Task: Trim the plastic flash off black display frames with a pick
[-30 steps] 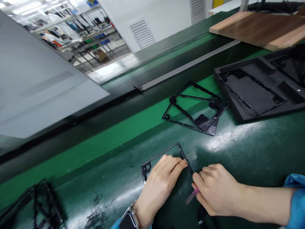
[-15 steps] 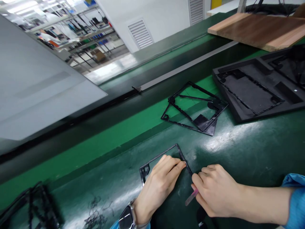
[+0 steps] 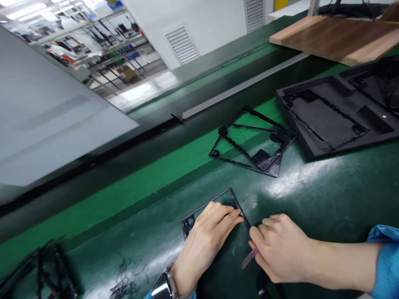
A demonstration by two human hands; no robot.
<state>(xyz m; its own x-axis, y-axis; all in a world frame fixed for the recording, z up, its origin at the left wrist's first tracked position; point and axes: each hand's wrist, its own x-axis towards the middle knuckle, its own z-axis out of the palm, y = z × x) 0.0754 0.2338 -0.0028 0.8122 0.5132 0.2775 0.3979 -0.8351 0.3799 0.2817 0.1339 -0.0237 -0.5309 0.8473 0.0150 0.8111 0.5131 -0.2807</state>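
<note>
A thin black plastic frame (image 3: pixel 205 204) lies on the green bench, partly covered by my left hand (image 3: pixel 209 236). The fingers of that hand are bent together and pinch the frame's right side. Close to the lower part of the same side, my right hand (image 3: pixel 280 247) is closed around a slim tool (image 3: pixel 248 258), pink near the fingers, with a flat metal end sticking out below. The tool's other end is hidden by the hand. On my left wrist is a watch (image 3: pixel 163 286).
Overlapping black frames (image 3: pixel 260 139) lie farther back. A dark foam tray (image 3: pixel 314 150) at right holds another frame. Black scraps (image 3: pixel 124 282) are scattered left of my hands, near a pile of dark frames (image 3: pixel 46 272). A wooden board (image 3: pixel 336 39) sits at back right.
My left fingertips have shifted slightly on the frame's side. Both hands keep their hold, and the whole view has drifted a little.
</note>
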